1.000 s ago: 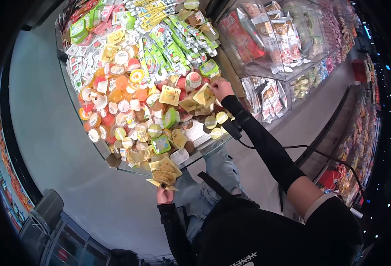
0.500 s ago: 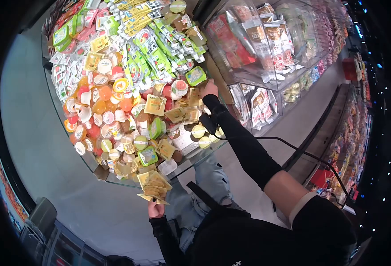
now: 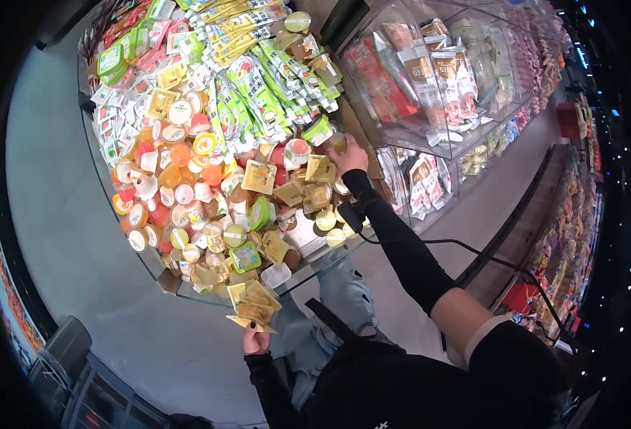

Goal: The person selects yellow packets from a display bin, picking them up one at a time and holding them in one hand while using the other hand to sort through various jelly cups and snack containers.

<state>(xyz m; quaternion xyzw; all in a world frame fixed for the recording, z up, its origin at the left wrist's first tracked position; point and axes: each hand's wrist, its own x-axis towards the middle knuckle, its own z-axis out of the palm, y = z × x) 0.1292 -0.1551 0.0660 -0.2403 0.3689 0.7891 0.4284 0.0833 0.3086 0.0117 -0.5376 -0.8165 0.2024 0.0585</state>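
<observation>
My left hand (image 3: 256, 341) pinches a small stack of square yellow-lidded jelly cups (image 3: 253, 304) by their edges, just off the near corner of the glass-walled bin. At the bin's right side, my right hand (image 3: 353, 155) closes its fingers on a small brownish jelly cup (image 3: 338, 141). Left of it lie a yellow-lidded square cup (image 3: 319, 169) and a round cup with a pink-and-white lid (image 3: 297, 150). A green-rimmed cup (image 3: 318, 131) rests just beyond the fingers. My right fingertips are partly hidden.
Green jelly pouches (image 3: 262, 100) and round orange jelly cups (image 3: 179, 154) fill much of the bin. A clear acrylic case (image 3: 437, 136) of bagged snacks stands to the right. A black cable (image 3: 465, 247) trails from my right wrist. The bin's glass edge (image 3: 212, 299) runs along the near side.
My right hand has shifted from beside the yellow-lidded cups and now has a small cup at its fingers. The whole view has slid slightly. My left hand keeps its stack.
</observation>
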